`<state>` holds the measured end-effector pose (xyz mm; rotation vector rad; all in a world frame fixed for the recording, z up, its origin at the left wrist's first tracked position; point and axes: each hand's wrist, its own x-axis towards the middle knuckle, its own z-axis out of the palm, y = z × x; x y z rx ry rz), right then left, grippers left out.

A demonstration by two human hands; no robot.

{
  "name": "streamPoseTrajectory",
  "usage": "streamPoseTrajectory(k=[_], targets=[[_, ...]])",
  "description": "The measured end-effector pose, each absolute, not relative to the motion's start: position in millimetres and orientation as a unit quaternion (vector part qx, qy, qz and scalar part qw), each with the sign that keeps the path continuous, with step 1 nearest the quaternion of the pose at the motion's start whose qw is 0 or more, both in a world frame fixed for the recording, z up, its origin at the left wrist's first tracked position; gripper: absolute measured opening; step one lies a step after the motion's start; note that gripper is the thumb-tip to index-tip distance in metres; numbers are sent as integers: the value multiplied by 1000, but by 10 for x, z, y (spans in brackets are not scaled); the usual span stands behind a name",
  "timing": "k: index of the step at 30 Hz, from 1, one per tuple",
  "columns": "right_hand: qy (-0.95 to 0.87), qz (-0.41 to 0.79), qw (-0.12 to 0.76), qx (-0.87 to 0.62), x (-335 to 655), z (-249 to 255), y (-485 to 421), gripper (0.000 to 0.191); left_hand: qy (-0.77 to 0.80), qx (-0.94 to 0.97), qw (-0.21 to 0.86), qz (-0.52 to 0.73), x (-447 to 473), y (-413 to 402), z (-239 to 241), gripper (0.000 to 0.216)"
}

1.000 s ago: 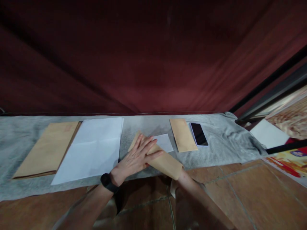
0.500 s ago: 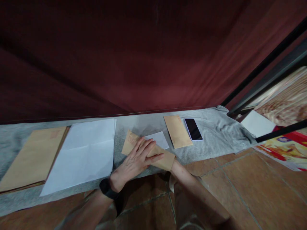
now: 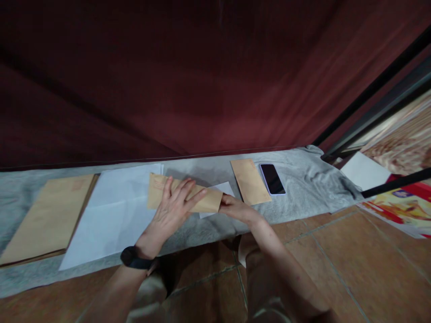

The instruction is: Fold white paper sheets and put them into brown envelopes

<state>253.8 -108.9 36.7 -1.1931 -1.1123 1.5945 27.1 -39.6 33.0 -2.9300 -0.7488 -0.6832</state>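
Observation:
A brown paper envelope lies slantwise over the grey cloth, its left end across a sheet of white paper. My left hand, a black band on its wrist, rests palm down on it with fingers spread. At the envelope's right end, the mouth gapes slightly and my right hand has its fingers inside; the fingertips are hidden. Partly under the envelope is a small white folded paper. Just right of my hands lies a second brown envelope, flat on the cloth.
A phone is beside the second envelope. Large white sheets and a stack of big brown envelopes lie at left on the grey cloth. Behind hangs a dark red curtain. Black bars and a printed carton stand right.
The envelope has shifted left along with my left hand, whose fingers have spread. My right hand has come partly out of the envelope, so its back now shows.

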Motion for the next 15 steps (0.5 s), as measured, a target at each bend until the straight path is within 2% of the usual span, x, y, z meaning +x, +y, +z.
streamPoseTrajectory(k=[3, 6, 8, 10, 13, 15], targets=[[-443, 656, 443, -422, 2700, 293, -1080, 30, -265, -935, 39, -232, 225, -373, 356, 89], [-408, 625, 491, -449, 2837, 159, -1044, 31, -291, -926, 60, -231, 131, -306, 360, 91], [-392, 557, 525, -510, 2886, 23, -995, 28, -308, -923, 67, -221, 50, -248, 345, 90], [-419, 443, 522, -596, 2898, -118, -947, 19, -307, -925, 66, -214, -27, -198, 319, 88], [-516, 281, 465, -662, 2851, -259, -925, 21, -292, -929, 54, -220, -106, -164, 287, 89], [-580, 231, 422, -658, 2791, -293, -943, 28, -295, -928, 46, -223, -129, -170, 282, 92]])
